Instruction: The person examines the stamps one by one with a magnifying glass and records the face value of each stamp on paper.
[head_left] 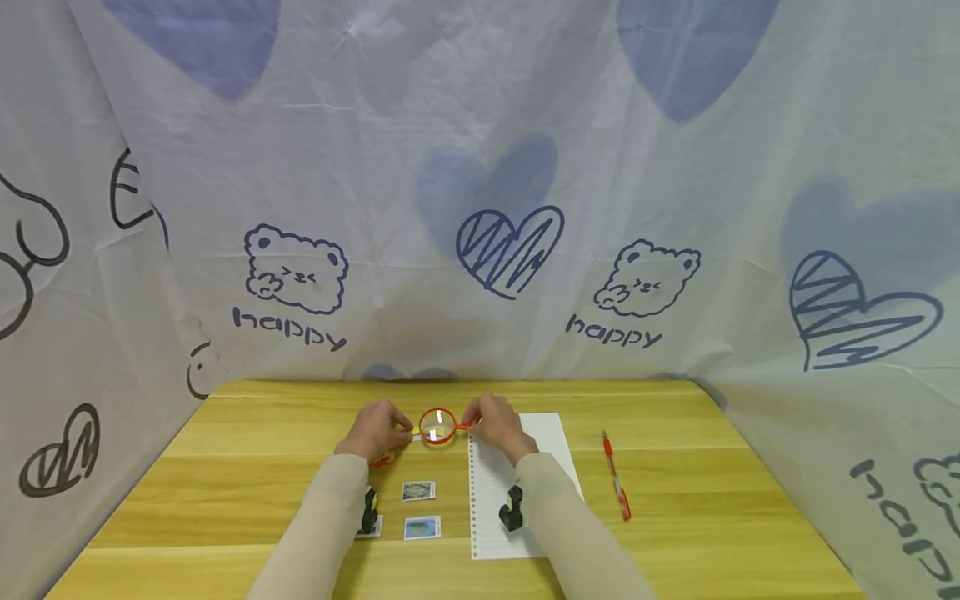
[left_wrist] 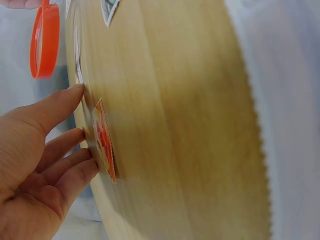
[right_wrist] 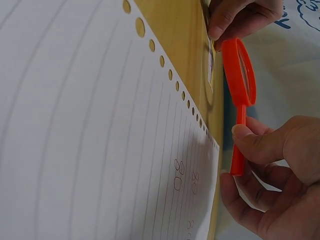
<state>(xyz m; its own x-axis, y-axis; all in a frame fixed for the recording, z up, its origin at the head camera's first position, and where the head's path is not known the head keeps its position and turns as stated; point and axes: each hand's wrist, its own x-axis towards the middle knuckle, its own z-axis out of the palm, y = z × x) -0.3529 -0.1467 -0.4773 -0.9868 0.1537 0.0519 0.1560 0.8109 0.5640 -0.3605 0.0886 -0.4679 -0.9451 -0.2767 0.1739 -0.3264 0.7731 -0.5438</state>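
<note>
My right hand (head_left: 495,421) grips the handle of a red magnifying glass (right_wrist: 239,75) between thumb and fingers, with the lens held up off the table. Through and beside the lens shows a small pale stamp (right_wrist: 210,67) at the table's far side. The left hand (head_left: 378,427) pinches that stamp's left edge with thumb and forefinger, while its other fingers curl loosely near the tabletop. Just beside those fingers lies a red stamp (left_wrist: 104,140), mostly covered by the hand in the head view. A lined sheet (head_left: 495,517) spreads under the right forearm, with handwritten numbers on it.
Nearer me lie a stamp with a green picture (head_left: 418,491) and a blue one (head_left: 422,527). Another stamp (head_left: 372,527) is partly hidden by the left wrist. A red pen (head_left: 617,477) lies right of the sheet. A printed cloth (head_left: 405,275) hangs behind the wooden table (head_left: 247,483).
</note>
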